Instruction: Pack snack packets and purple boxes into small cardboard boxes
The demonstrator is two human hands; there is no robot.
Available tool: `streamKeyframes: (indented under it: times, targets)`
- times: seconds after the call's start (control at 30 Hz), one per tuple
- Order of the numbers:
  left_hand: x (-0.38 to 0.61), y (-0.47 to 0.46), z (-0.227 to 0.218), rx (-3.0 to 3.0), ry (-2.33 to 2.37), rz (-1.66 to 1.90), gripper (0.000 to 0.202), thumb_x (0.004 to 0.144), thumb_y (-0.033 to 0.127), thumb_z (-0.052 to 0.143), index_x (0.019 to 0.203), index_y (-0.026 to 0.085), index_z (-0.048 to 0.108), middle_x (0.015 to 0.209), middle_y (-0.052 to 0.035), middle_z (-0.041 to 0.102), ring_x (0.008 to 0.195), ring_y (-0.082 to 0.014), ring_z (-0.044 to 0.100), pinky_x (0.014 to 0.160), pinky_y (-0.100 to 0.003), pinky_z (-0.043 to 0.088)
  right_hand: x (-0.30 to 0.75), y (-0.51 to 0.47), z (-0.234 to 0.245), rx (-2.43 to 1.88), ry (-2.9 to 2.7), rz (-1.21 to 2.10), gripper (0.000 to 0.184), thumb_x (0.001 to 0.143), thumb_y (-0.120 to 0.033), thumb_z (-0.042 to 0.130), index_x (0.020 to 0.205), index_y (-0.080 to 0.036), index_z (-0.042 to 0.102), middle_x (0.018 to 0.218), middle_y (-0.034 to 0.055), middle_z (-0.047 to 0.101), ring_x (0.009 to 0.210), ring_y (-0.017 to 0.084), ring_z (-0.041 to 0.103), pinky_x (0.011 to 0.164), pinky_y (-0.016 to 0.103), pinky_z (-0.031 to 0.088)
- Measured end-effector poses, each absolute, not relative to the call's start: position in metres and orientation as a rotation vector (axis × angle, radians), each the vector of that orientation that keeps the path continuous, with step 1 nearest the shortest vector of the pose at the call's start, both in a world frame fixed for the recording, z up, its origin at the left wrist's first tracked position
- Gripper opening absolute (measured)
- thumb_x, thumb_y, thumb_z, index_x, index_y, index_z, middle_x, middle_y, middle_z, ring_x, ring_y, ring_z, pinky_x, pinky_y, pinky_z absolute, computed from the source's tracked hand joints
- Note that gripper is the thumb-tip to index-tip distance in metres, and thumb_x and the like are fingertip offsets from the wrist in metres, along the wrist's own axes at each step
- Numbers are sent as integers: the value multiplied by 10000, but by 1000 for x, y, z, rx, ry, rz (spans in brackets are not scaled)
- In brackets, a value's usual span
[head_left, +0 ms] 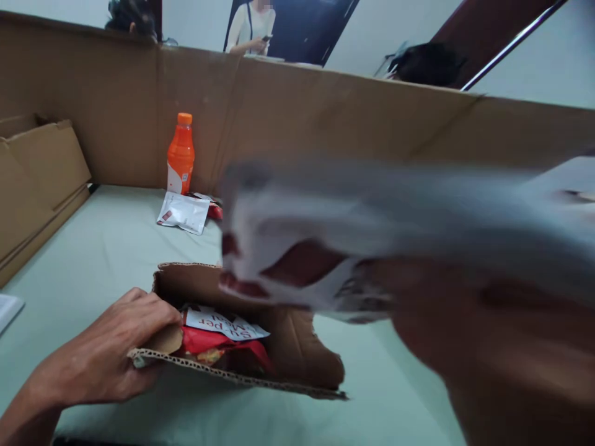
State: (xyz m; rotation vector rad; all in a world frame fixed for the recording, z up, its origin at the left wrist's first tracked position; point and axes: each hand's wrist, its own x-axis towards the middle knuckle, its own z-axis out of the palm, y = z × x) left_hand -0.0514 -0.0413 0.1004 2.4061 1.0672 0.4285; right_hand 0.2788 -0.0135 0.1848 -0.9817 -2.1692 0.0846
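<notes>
Gripping the near-left corner of a small box (297, 356), the left hand (106, 353) is clenched on the cardboard, fingers curled over the torn rim; wrist enters from btm left. Box: open at top, lying on the tabletop (106, 248) (pale green) at ctr-left, near edge showing raw corrugation. Inside, at its left end: a red packet (223, 347) w/ a white packet (223, 322) on top, print upside down to the viewer. A white sheet (7, 310) shows at the left frame edge, level w/ the box.

Right hand (502, 347): fills the btm-right quarter, close to the lens, heavily blurred. Fingers can't be made out, so whether it is clamped or loose cannot be told. A white-and-red pouch (297, 248), also blurred, sits at its left edge, above the box's right half & overlapping the far rim in view; contact w/ the hand not resolvable.

Mid-distance, beyond the box: a flat white sachet (183, 212) on the tabletop, w/ a red item (214, 212) at its right side, partly hidden by the pouch. Just behind them an orange bottle (181, 155), upright, cap on, stands close to a cardboard wall (116, 111) that runs across the whole back of the tabletop. Far left: a second carton (37, 179), lying along the tabletop edge.

Bkgd, over the wall: a person (251, 28) in a white top holding a phone, plus dark hair (425, 65) of other people to either side.
</notes>
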Motion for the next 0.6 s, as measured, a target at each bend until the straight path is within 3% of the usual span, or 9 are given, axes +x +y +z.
streamKeyframes:
  times: [0.1,0.2,0.3,0.4,0.6]
  targets:
    - [-52,-43,100,2427,1069,454,386,741,96,529,1090,259,545,1038,-15,649,941,-228,592,872,-365,448,252,-24,174,-859,-2289,230,335,940,-123,514,1137,-368,630,878,-19,763,642,182,686,544,299,520]
    - [-52,-44,99,2443,1075,469,361,777,111,538,1103,265,541,1018,-12,653,929,-227,598,854,-363,455,218,-6,163,-1048,-2631,334,201,960,-166,472,1010,-240,652,828,36,760,652,187,679,560,287,479]
    - [-53,-44,97,2447,1069,477,326,815,131,542,1115,259,535,1016,-19,645,929,-226,595,848,-367,460,191,20,152,-1251,-3043,375,245,958,-209,542,1182,-182,637,961,107,780,809,248,722,635,316,483]
    - [-54,-42,94,2467,1052,514,314,838,141,543,1131,252,535,1029,-30,651,930,-224,601,858,-380,473,172,36,142,-1188,-3321,477,337,960,-175,533,1287,-174,618,1072,145,777,935,265,736,714,330,509]
    - [-58,-44,89,2430,1092,642,576,774,121,602,1308,292,469,1233,-37,651,1104,-249,636,946,-408,533,167,36,140,-1150,-3356,515,406,943,-198,575,1346,-171,616,1102,158,779,984,304,743,760,373,551]
